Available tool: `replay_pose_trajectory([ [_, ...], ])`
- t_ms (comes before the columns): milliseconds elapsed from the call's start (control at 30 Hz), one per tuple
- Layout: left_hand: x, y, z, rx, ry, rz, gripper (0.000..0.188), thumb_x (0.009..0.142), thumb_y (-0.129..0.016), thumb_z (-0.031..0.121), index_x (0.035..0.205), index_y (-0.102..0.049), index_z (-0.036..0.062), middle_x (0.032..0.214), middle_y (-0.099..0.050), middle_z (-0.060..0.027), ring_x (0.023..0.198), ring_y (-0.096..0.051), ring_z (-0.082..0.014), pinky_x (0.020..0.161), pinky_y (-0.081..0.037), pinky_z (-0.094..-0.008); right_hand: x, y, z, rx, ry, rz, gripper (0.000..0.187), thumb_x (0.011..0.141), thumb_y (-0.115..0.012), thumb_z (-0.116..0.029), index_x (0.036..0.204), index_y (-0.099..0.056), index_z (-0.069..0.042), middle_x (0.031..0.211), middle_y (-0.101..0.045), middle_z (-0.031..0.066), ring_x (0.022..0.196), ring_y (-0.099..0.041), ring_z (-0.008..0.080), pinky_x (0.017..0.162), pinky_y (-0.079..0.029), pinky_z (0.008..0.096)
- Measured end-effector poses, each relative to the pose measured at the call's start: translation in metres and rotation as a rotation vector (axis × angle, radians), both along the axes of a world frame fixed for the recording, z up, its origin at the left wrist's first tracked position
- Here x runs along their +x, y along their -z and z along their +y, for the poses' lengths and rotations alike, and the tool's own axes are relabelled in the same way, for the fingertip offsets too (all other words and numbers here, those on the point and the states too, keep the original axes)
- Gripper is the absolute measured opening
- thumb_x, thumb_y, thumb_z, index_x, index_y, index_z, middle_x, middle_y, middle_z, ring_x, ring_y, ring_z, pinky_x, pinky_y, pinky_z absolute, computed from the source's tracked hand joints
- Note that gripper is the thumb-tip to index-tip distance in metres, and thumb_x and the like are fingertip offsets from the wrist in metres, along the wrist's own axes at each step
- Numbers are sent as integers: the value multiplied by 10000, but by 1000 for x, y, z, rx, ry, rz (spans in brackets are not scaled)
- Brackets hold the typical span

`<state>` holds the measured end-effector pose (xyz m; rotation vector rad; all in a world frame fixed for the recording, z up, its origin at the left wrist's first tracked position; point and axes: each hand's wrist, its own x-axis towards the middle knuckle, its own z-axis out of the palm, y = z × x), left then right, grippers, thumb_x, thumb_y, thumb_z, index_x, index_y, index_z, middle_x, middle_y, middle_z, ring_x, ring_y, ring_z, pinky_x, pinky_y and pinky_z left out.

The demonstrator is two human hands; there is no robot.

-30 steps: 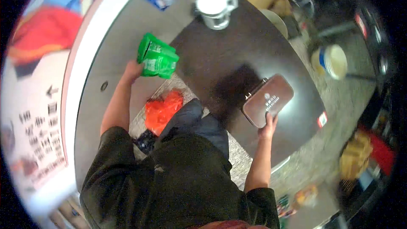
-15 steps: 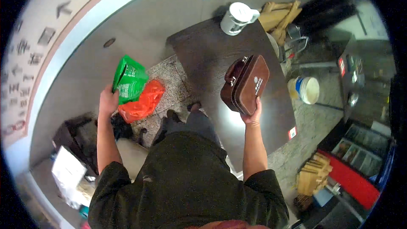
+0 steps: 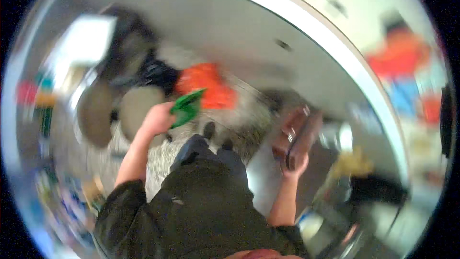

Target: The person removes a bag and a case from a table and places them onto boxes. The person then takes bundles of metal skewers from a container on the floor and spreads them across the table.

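Note:
My left hand (image 3: 159, 118) is closed around a green plastic packet (image 3: 187, 109), held up in front of an orange-red plastic bag (image 3: 206, 86) that is lower down by the wall. A brown zipped case (image 3: 299, 132) with a carry handle is in my right hand (image 3: 295, 164), gripped at its near end. That case is over the dark table (image 3: 263, 175) on my right. Motion blur smears most of the picture, the case included.
Two round-seated stools (image 3: 140, 110) stand at my left, with a black bag (image 3: 159, 74) beyond them. The grey wall (image 3: 211, 14) curves across ahead. A pale jug (image 3: 342, 136) appears past the case. A white box-like thing (image 3: 86, 38) is at far left.
My view has swung to the left, so the table now lies at the right and the stools have come in at the left. Both hands keep hold of the packet and the case.

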<state>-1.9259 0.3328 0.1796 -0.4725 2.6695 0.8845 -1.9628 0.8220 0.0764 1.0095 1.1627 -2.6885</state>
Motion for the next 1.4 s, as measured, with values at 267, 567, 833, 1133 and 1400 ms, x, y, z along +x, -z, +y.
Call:
replay_pose_trajectory([
  [267, 254, -67, -28, -147, -478, 37, 217, 761, -584, 182, 911, -569, 26, 871, -606, -224, 862, -564, -419, 750, -455, -476, 18, -2, -108, -263, -744, -44, 642, 841, -533, -457, 1360, -395, -106, 1348, -459, 86, 1225, -429, 315, 1026, -324, 488],
  [567, 597, -25, -33, -186, -1138, -24, 251, 756, -583, 145, 965, -580, 6, 901, -605, -259, 893, -572, -431, 758, -472, -464, 129, 1, -289, -189, -1279, -144, 558, 852, -554, -423, 1305, -453, -113, 1297, -493, 84, 1175, -459, 316, 962, -371, 498],
  [833, 911, 54, -43, -240, -1565, -130, 206, 734, -593, 177, 905, -618, 65, 864, -634, -220, 848, -598, -407, 761, -481, -492, 371, -28, -504, -110, -1571, 19, 520, 879, -520, -394, 1297, -461, -90, 1261, -535, 99, 1148, -496, 308, 980, -375, 470],
  [1133, 1141, 88, -174, -136, -1662, -308, 208, 752, -589, 219, 907, -637, 89, 881, -648, -193, 841, -618, -388, 748, -498, -480, 605, -48, -740, -190, -1746, 15, 535, 879, -516, -398, 1292, -461, -62, 1270, -534, 113, 1149, -506, 313, 978, -392, 459],
  [1400, 1235, 95, -378, -188, -1791, -237, 212, 740, -589, 182, 907, -626, 57, 881, -634, -217, 859, -599, -405, 759, -489, -484, 722, -23, -1013, -142, -1832, 99, 529, 877, -502, -429, 1266, -497, -71, 1236, -568, 91, 1114, -542, 280, 966, -416, 435],
])
